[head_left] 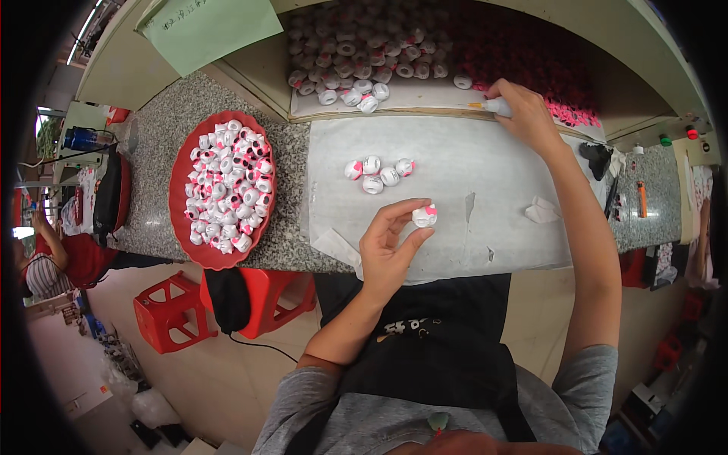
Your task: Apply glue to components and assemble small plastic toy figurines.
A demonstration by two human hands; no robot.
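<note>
My left hand [390, 246] pinches a small white figure piece with pink patches [425, 216] between thumb and fingers, above the sheet-covered worktop. Farther off to the right, my right hand [527, 114] grips a small white squeeze bottle [497, 107] with a thin orange tip pointing left, near the shelf's front edge. A little group of similar white and pink pieces [371, 183] lies on the white sheet [455, 163], just beyond my left hand. The two hands are well apart.
On the left stands a scalloped red tray [177, 178] heaped with pink-marked pieces. The shelf ahead holds many white pieces [364, 57] and a pile of small pink parts [531, 72]. Crumpled tissue [542, 211] lies at right. Red stools [174, 311] stand below; another person [57, 265] sits far left.
</note>
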